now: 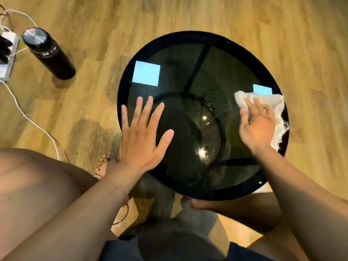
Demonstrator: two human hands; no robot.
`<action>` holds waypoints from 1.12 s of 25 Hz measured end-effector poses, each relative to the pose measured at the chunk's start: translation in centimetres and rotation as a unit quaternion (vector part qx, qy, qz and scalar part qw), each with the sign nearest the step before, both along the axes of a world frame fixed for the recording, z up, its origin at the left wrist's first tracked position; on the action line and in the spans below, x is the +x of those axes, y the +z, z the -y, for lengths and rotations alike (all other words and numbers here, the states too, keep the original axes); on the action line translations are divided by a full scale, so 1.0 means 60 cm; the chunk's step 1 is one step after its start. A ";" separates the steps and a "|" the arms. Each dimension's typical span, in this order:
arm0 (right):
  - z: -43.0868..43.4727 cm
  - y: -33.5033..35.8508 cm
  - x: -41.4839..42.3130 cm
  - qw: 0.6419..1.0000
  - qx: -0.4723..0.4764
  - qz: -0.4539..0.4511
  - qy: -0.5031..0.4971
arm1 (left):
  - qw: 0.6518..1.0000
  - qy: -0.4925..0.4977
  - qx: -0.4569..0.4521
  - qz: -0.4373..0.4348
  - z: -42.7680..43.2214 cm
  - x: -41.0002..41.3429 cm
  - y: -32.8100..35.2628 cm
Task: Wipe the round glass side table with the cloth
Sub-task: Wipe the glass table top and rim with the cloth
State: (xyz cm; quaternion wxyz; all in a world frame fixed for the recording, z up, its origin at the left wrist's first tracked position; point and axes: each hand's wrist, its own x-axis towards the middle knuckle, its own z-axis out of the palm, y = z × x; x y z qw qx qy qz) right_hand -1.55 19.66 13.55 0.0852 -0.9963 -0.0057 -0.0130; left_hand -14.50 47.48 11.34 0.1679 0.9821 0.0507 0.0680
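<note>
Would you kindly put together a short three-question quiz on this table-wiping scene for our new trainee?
1. True or false: the left hand holds the cloth.
2. The cloth lies near which edge of the glass table: A left, B right, C near?
3. What dark object stands on the floor at upper left?

Key: 1 false, the right hand presses it. 2 B. 3 A bottle.

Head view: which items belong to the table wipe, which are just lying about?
In the job:
- round glass side table
- white cloth, under the right hand
- left hand, flat on the glass

Lying about:
- dark bottle on the floor
- power strip with white cables
</note>
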 end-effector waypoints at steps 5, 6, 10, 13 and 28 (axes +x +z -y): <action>-0.198 -0.001 -0.202 0.964 0.077 -0.029 0.255 | 0.999 -0.002 -0.035 0.021 -0.001 -0.003 0.004; -0.225 -0.001 -0.223 0.945 0.091 -0.028 0.312 | 0.999 -0.003 -0.042 0.022 0.000 -0.005 0.005; -0.151 0.007 -0.136 0.917 0.033 0.025 0.398 | 0.999 -0.010 -0.033 0.014 -0.001 -0.006 0.005; 0.007 0.007 0.001 0.970 -0.017 0.060 0.235 | 0.999 -0.005 -0.031 0.016 -0.004 -0.004 0.000; -0.203 0.009 -0.190 0.908 0.055 0.013 0.416 | 0.997 -0.009 -0.074 0.031 -0.004 -0.007 0.013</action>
